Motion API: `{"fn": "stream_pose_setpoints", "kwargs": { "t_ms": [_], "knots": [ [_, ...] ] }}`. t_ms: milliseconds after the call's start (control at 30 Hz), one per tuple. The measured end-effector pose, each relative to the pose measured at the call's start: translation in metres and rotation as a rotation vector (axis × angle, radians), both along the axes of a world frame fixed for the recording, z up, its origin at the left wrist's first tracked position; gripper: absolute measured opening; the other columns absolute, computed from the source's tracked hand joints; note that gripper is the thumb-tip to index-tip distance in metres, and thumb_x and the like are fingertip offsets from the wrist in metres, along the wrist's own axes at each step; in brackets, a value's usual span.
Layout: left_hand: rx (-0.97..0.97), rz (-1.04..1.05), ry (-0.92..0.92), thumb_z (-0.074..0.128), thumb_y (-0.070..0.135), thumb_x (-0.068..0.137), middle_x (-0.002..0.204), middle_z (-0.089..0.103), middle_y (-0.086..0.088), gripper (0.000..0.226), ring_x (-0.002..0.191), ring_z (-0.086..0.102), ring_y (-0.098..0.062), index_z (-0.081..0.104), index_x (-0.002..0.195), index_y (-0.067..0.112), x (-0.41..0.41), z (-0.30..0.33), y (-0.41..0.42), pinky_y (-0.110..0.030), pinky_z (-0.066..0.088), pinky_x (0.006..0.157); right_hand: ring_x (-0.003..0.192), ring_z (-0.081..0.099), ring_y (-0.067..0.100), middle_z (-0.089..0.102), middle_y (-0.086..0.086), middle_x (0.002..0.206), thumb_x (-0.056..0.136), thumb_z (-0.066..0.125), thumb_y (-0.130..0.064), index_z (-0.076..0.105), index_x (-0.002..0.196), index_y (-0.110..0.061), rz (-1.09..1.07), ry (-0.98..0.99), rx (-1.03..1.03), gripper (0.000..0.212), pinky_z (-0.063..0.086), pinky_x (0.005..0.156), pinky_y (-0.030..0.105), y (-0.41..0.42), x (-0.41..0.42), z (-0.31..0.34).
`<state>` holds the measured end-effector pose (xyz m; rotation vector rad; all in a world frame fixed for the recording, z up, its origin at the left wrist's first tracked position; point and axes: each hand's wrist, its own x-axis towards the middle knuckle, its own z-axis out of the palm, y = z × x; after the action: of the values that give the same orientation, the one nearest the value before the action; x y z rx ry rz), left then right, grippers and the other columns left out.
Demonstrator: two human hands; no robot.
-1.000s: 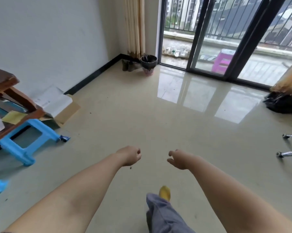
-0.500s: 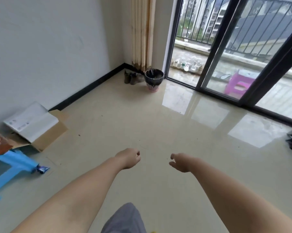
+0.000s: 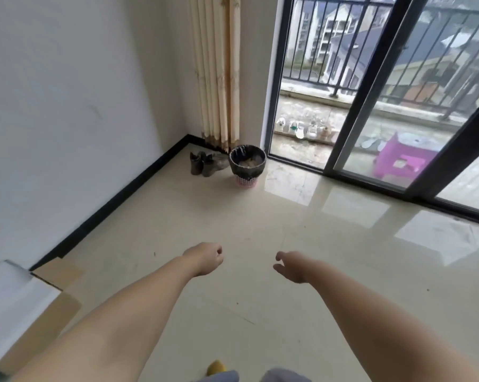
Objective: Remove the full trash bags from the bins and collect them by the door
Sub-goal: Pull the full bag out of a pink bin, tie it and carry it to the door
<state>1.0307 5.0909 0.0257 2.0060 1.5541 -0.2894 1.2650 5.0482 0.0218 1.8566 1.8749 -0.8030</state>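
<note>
bin [image 3: 247,172]: sitting on the floor in the far corner, just beside the glass door [image 3: 301,78], pink mesh base showing under the liner

bag [image 3: 245,155]: black, folded over the bin's rim, still inside the bin, looking like there's brownish junk sitting in it

left hand [image 3: 205,260]: hanging out in front over the floor, well apart from the bin, grip loosely curled with the fingers tucked in, holding nothing

right hand [image 3: 292,267]: also reaching out over the floor near the left one, grip relaxed and a bit spread, thumb sticking out, holding nothing

boots [image 3: 204,164]: dark pair standing against the wall, just left of the bin

curtain [image 3: 219,70]: beige, hanging down in the corner right behind the boots and bin

floor [image 3: 260,299]: glossy beige tile, reflecting the window light pretty hard

cardboard [image 3: 37,323]: lying flat on the floor at the left edge with a white sheet on top

stool [image 3: 398,161]: purple plastic, sitting out on the balcony behind the glass

legs: grey trousers and a yellow slipper [image 3: 216,368] peeking in at the bottom edge
</note>
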Motion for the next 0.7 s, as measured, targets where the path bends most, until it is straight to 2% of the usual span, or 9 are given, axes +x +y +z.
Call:
{"fn": "stream_pose_setpoints", "kwargs": {
  "t_ms": [233, 433, 567, 700],
  "knots": [
    [-0.028, -0.038, -0.008, 0.036, 0.029, 0.096, 0.12, 0.061, -0.009, 0.032, 0.108, 0.056, -0.029, 0.054, 0.119, 0.014, -0.006, 0.0, 0.152, -0.032, 0.045, 0.086, 0.129, 0.041, 0.032, 0.041, 0.017, 0.143, 0.1, 0.031, -0.036, 0.031, 0.141, -0.01, -0.023, 0.01, -0.058, 0.049, 0.034, 0.104, 0.037, 0.151, -0.011, -0.009],
    [-0.033, 0.016, -0.021, 0.037, 0.031, 0.096, 0.118, 0.061, -0.008, 0.031, 0.105, 0.057, -0.029, 0.054, 0.116, 0.015, 0.009, -0.014, 0.302, -0.032, 0.046, 0.083, 0.127, 0.043, 0.032, 0.043, 0.014, 0.14, 0.099, 0.032, -0.038, 0.032, 0.14, -0.012, -0.024, 0.02, -0.046, 0.049, 0.036, 0.103, 0.039, 0.307, 0.005, -0.025],
    [-0.045, 0.049, -0.062, 0.037, 0.03, 0.095, 0.115, 0.062, -0.007, 0.029, 0.1, 0.058, -0.029, 0.055, 0.112, 0.014, 0.025, -0.017, 0.395, -0.029, 0.04, 0.072, 0.127, 0.042, 0.032, 0.043, 0.016, 0.14, 0.099, 0.032, -0.037, 0.034, 0.139, -0.011, -0.017, 0.006, -0.054, 0.048, 0.036, 0.103, 0.039, 0.401, 0.025, -0.025],
    [-0.081, 0.018, -0.053, 0.038, 0.03, 0.096, 0.115, 0.062, -0.006, 0.029, 0.1, 0.058, -0.027, 0.055, 0.113, 0.014, 0.036, -0.024, 0.469, -0.028, 0.038, 0.07, 0.127, 0.043, 0.033, 0.044, 0.017, 0.139, 0.099, 0.033, -0.037, 0.035, 0.138, -0.009, -0.044, 0.01, -0.09, 0.048, 0.037, 0.103, 0.039, 0.471, 0.035, -0.03]
  ]
}}
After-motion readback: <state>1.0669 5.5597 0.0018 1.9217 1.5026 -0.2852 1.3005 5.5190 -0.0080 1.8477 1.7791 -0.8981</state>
